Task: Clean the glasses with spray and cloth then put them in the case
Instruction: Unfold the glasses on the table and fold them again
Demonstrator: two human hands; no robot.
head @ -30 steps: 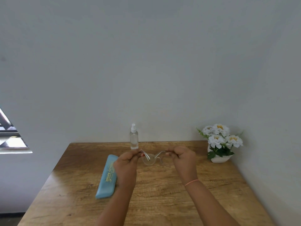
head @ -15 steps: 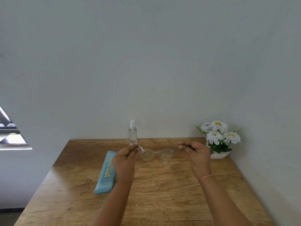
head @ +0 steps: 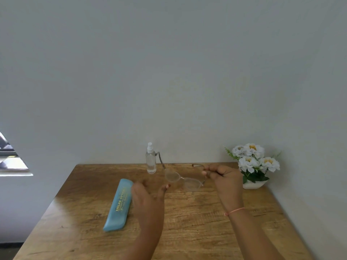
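Hanging from the right hand, glasses just beyond left hand

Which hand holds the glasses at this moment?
The right hand, pinching one temple arm of the glasses; the left hand hovers open, off the frame.

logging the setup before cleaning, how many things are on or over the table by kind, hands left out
glasses: 1
spray bottle: 1
blue case: 1
flower pot: 1
total: 4
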